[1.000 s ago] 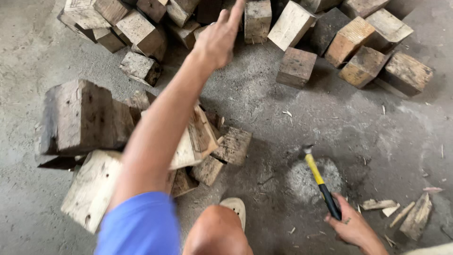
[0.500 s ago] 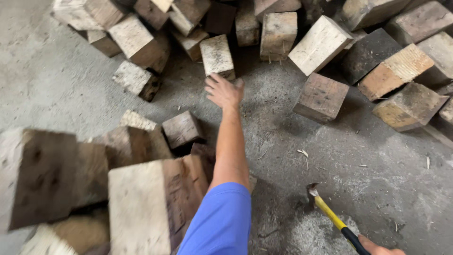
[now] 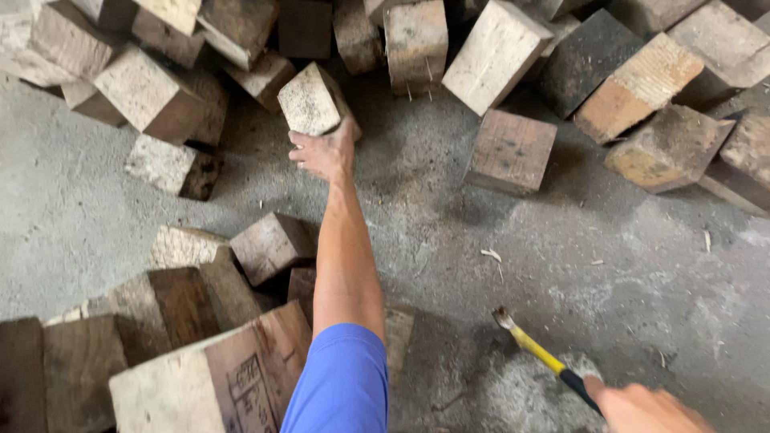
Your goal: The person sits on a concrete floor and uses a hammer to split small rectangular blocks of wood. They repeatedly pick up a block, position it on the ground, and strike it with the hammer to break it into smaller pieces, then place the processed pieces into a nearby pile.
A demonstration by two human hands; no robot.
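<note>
Our left hand (image 3: pixel 325 152) clamps a pale square wooden block (image 3: pixel 311 101); our right hand (image 3: pixel 646 407) grips a yellow-handled hammer (image 3: pixel 545 360) above the concrete floor (image 3: pixel 449 216).

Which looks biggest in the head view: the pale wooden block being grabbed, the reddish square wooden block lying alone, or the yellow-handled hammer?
1. Reddish square wooden block, though it looks close in size to the next.
2. Pale wooden block under the left hand.
3. Yellow-handled hammer, thin, partly hidden by the right hand.

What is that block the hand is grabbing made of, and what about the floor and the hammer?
The block looks like rough, unpainted wood: pale, speckled cut face. The floor seems bare grey concrete, dusty and mottled. The hammer has a dull, likely metal head; its yellow and black handle could be plastic or rubber.
</note>
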